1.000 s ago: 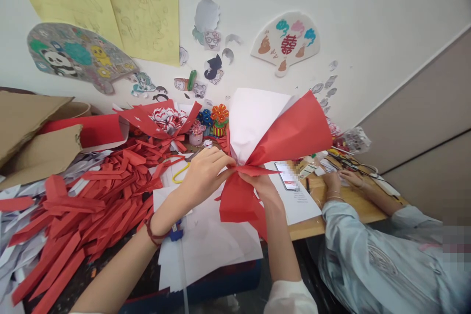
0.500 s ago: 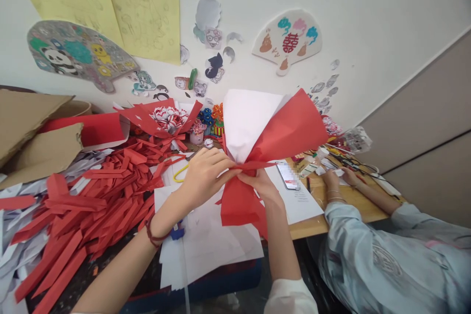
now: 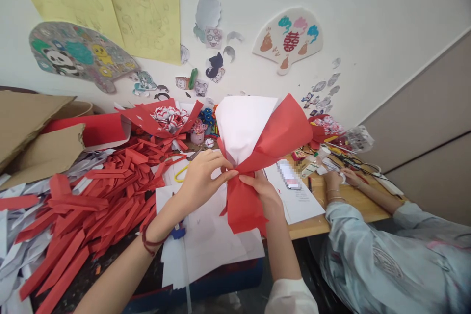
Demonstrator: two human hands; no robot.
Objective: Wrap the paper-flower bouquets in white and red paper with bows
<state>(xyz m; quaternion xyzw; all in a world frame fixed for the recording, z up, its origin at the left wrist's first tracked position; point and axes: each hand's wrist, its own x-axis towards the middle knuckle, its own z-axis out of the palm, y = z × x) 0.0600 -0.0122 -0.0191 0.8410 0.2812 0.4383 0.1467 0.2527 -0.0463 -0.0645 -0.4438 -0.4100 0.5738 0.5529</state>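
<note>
A cone of red and white paper, a bouquet wrapper (image 3: 274,137), is held up in front of me, its wide mouth tilted up and slightly right. My left hand (image 3: 206,179) pinches the gathered waist from the left with thumb and forefinger. From behind and the right, my right hand (image 3: 263,189) grips the same waist, thumb across the front. Below the waist the red paper flares out as a tail. Inside the cone, nothing shows but the white lining. Sheets of white paper (image 3: 217,250) lie beneath my hands.
Folded red paper strips (image 3: 91,196) heap on the left beside cardboard (image 3: 40,152). A finished paper bouquet (image 3: 171,120) stands at the back. To the right lie a phone (image 3: 289,174) and small supplies; a co-worker's hands (image 3: 334,181) handle something small and white.
The wrapper has tilted and shifted a little left and down, its mouth looking narrower. A red strip that stuck out right at the waist now lies around it. Both hands keep their hold.
</note>
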